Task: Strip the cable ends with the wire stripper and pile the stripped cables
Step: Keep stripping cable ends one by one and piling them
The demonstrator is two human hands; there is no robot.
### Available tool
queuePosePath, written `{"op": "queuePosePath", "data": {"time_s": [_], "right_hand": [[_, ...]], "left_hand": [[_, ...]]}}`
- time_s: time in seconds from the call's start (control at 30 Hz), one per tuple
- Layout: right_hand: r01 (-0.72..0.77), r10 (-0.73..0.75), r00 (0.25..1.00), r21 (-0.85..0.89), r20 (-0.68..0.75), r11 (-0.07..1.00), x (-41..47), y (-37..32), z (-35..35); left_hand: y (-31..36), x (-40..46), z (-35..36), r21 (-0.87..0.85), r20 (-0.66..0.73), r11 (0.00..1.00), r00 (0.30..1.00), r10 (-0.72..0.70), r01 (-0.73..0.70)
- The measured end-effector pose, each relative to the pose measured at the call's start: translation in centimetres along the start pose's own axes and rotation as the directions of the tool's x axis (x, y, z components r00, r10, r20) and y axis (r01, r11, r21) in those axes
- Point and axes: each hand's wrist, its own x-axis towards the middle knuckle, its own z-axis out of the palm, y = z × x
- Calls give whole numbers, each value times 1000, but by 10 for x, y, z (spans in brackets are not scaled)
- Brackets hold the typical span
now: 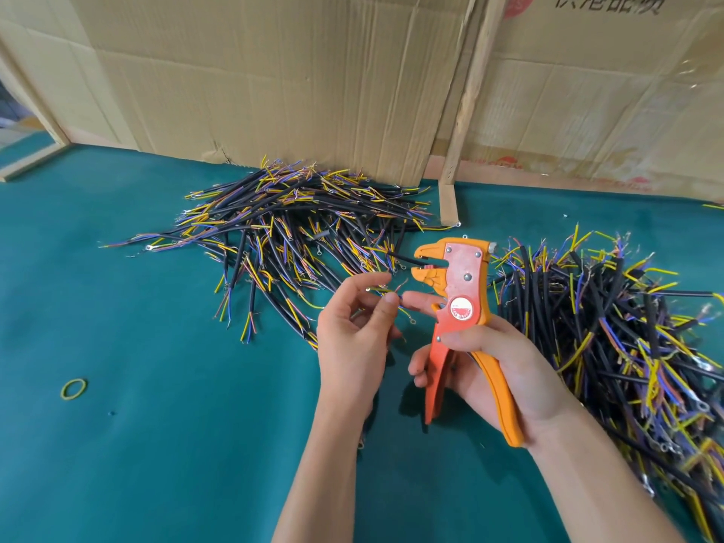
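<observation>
Stripping under way: right hand grips wire stripper, black offcut in its jaws, left hand pinches cable's thin cores beside tool; next likely drop cable on far pile, between 2 heaps.

Bare table front-left — cable piles flank hands.

1. The wire stripper has smooth orange plastic handles and a worn reddish metal plate.
2. The table cover looks like matt green cloth.
3. The boxes are creased brown cardboard.
</observation>
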Motion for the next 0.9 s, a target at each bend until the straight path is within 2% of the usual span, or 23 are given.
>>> {"op": "queuePosePath", "data": {"time_s": [0.2, 0.3, 0.63, 0.9], "right_hand": [[-21, 21, 1000, -50, -8, 999, 0, -2, 0], [-10, 10, 1000, -21, -4, 1000, -1, -3, 1], [-25, 24, 999, -28, -49, 999, 0, -2, 4], [-35, 34, 999, -23, -36, 999, 2, -1, 2]], "left_hand": [[2, 1, -1, -11, 56, 998, 996, -66, 66], [2, 1, -1, -41, 96, 994, 991, -97, 101], [2, 3, -3, 52, 102, 997, 993, -62, 57], [4, 3, -6, -10, 152, 998, 986, -63, 65]]}}
